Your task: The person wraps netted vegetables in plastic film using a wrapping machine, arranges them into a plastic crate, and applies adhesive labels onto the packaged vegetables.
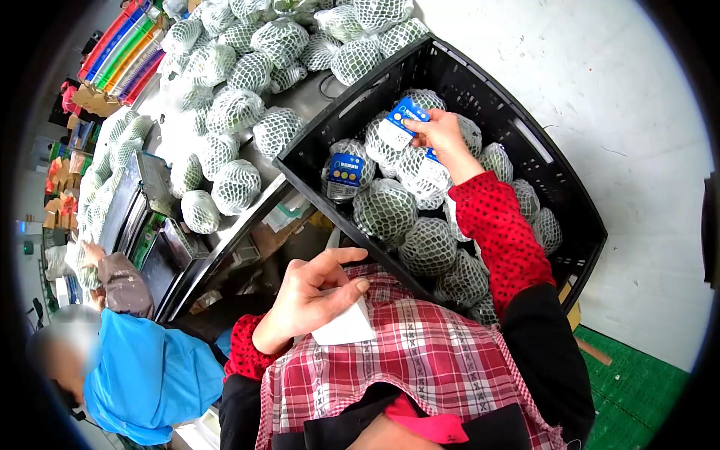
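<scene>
My right hand (444, 139) reaches over a black plastic crate (525, 124) and pinches a blue and white label (401, 122) against a net-wrapped round item. The crate holds several green round items in white foam netting (384, 208). Another blue label (345, 174) lies on an item at the crate's left corner. Outside the crate, near my apron, my left hand (315, 296) is curled around a white piece of paper or label stack (346, 324), its index finger extended.
Many netted items (236, 112) are heaped on a metal table left of the crate. A co-worker in a blue garment (150, 375) is at the lower left, a hand on netted items. Coloured trays (124, 52) stand upper left; a pale wall (637, 187) lies right.
</scene>
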A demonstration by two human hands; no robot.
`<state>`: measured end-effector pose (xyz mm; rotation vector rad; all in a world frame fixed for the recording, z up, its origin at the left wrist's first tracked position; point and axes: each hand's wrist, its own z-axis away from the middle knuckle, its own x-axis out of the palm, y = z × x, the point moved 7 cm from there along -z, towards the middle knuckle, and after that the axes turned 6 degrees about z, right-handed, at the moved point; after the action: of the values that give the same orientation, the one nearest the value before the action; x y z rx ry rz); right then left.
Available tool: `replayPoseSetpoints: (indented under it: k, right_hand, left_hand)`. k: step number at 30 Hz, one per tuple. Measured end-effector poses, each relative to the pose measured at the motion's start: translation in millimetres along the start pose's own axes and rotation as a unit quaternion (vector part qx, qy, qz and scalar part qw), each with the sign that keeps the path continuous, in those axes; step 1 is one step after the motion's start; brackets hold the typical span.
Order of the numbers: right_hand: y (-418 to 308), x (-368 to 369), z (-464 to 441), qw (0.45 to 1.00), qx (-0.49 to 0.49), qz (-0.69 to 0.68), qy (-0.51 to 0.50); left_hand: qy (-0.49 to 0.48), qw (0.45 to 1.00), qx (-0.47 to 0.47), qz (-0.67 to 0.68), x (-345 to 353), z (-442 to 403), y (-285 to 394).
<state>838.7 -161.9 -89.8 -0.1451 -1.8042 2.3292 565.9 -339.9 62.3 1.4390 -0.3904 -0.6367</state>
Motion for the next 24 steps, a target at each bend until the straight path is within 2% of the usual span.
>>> replayPoseSetpoints:
  k: [2,4,5,6,7,8,9,10,12,13,14,16,17,18,19,20,21,22,23,24]
  right_hand:
    - [14,-4,-18,0.991,-0.013,0.126,0.048]
    - [-3,-1,-10,0.958,-0.034,0.276,0.074]
    - [-10,3,-10,0.934,-0.042,0.351,0.049]
    - [-11,4,-9,0.935,-0.045,0.347,0.051]
    - [-22,7,-6,0.854,-0.107,0.502,0.088]
    - [-35,14,-3,0.740,-0.167,0.639,0.124]
    - [-46,11,2,0.725,-0.133,0.662,0.136]
    - [-52,11,6,0.737,-0.116,0.649,0.147]
    - [-43,33,9,0.731,-0.305,0.606,0.073]
    - [-28,40,6,0.749,-0.238,0.619,0.004]
    - [10,33,-11,0.777,-0.153,0.611,-0.013]
    - [10,30,-20,0.769,-0.130,0.618,-0.096]
    - [9,31,-23,0.759,-0.180,0.610,-0.139]
    - [-11,36,-9,0.721,-0.175,0.658,-0.126]
    - [-41,45,6,0.732,-0.297,0.613,-0.007]
    - [-85,60,37,0.810,-0.342,0.477,0.005]
    - [-106,77,60,0.917,-0.217,0.305,-0.137]
    - [-122,99,97,0.953,-0.142,0.015,-0.268]
    - [-139,118,135,0.947,-0.108,-0.090,-0.290]
    - [-153,129,158,0.941,-0.212,-0.026,-0.262]
  left_hand:
    - [0.006,1.000,0.002,0.011,2,-1,-1]
    - [0.003,1.000,0.004,0.009,0,-4,2]
    - [0.011,1.000,0.012,-0.011,-4,-4,3]
    - [0.017,0.999,0.020,-0.033,-8,-4,6]
    - [0.055,0.998,0.018,-0.022,-15,-3,9]
    - [0.082,0.995,0.040,-0.036,-25,-2,12]
    - [0.114,0.992,0.043,-0.010,-36,2,14]
    - [0.147,0.988,0.047,0.018,-44,5,14]
    - [0.191,0.978,0.078,0.029,-57,2,16]
    - [0.209,0.974,0.082,0.014,-62,-2,19]
    - [0.225,0.971,0.083,-0.003,-68,-8,24]
    - [0.286,0.952,0.101,-0.046,-85,-24,34]
    - [0.319,0.941,0.104,-0.038,-93,-34,38]
    - [0.357,0.927,0.112,-0.035,-102,-41,44]
    - [0.383,0.910,0.150,-0.045,-110,-43,48]
    - [0.406,0.893,0.187,-0.053,-117,-46,51]
    - [0.439,0.873,0.202,-0.064,-121,-47,54]
    - [0.462,0.859,0.205,-0.087,-122,-48,56]
    - [0.467,0.849,0.228,-0.092,-116,-51,58]
    - [0.471,0.839,0.254,-0.097,-108,-60,61]
